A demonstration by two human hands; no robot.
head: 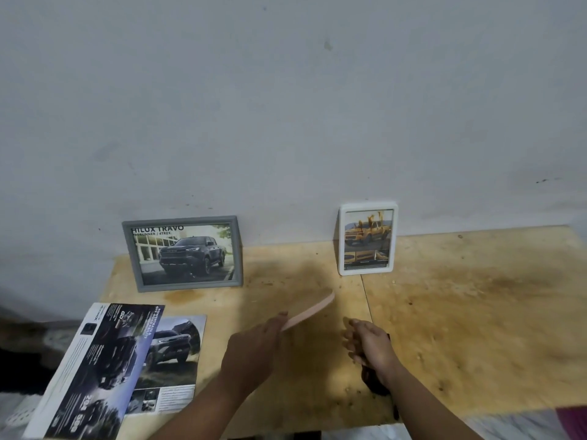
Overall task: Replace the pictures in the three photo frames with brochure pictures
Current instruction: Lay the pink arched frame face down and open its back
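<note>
Hands meet over the middle of the table (476, 312), toward its near edge. The left hand (254, 344) grips one end of a pink frame (309, 312), seen edge-on and blurred; its other end slants up toward the far right, off the surface. The right hand (370, 344) is just right of it, fingers curled downward over a dark object (376, 381) lying near the near edge; whether it actually grasps that object cannot be told.

At the far edge, against the wall (286, 90), two frames stand upright and well apart. The grey frame (182, 254) near the far left corner is wide and holds a picture of a dark pickup with the heading HILUX TRAVO. The white frame (367, 239), right of the middle, is tall and holds a picture of a yellow truck.

Near the left edge lie two brochure sheets. One sheet (173, 360), showing a pickup on rough ground, lies flat. The brochure (95, 369) overlaps its left side, tilted, and juts past the near left corner.
</note>
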